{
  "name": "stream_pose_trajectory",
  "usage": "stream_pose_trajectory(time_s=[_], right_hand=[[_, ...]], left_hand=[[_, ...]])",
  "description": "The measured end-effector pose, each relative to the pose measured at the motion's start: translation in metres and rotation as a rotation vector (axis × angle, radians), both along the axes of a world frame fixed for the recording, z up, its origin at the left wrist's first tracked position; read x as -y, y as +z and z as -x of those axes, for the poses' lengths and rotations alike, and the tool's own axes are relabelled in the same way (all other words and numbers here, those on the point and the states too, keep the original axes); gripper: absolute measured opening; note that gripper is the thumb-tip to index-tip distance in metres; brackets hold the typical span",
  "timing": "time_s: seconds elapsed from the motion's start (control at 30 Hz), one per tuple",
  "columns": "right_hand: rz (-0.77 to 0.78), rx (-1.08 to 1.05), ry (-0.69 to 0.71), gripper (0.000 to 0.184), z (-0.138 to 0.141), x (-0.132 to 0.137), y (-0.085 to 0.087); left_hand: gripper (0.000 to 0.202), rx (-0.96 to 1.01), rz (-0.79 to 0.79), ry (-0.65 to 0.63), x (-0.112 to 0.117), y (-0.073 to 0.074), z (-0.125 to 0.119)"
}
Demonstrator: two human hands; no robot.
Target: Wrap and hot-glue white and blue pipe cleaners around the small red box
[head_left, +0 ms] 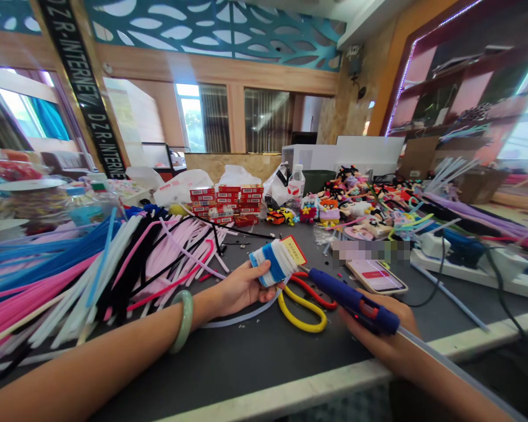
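Note:
My left hand (240, 288) is closed round a small bundle wrapped in white and blue fuzzy pipe cleaner (273, 262), with a yellow tag at its top. A pale green bangle sits on that wrist. My right hand (381, 333) grips a blue hot glue gun (354, 300); its tip points at the right side of the bundle, almost touching it. A clear glue stick pokes out of the gun's back. Yellow and red scissors (303, 305) lie on the dark table (255, 351) just under the gun.
A big heap of pink, blue, white and black pipe cleaners (70, 269) covers the left. Red boxes (227, 202), a water bottle (295, 181) and plush dolls (356, 205) stand at the back. A phone (377, 276) and a power strip with cables (462, 261) lie on the right.

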State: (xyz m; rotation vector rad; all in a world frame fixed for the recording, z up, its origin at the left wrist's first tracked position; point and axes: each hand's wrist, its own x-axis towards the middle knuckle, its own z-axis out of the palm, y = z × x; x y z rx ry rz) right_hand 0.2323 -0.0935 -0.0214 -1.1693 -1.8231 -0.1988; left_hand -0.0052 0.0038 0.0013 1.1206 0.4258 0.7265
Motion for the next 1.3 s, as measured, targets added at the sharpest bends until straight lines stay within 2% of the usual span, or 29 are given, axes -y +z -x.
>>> stream_pose_trajectory(time_s=[0.7, 0.97, 1.17, 1.3], right_hand=[[-0.006, 0.065, 0.055, 0.013, -0.0041, -0.0021, 0.0060], [0.047, 0.028, 0.046, 0.017, -0.0073, -0.0031, -0.0008], [0.006, 0.031, 0.048, 0.015, -0.0071, -0.0033, 0.0008], [-0.022, 0.034, 0.038, 0.014, -0.0061, -0.0035, 0.0019]], left_hand=[[0.034, -0.065, -0.040, -0.001, 0.0013, -0.0016, -0.0019], [0.045, -0.113, -0.030, 0.034, 0.0007, -0.0016, -0.0030], [0.046, -0.124, -0.032, 0.021, 0.0039, 0.0027, -0.0042], [0.057, -0.135, -0.018, 0.034, 0.0061, 0.0054, -0.0047]])
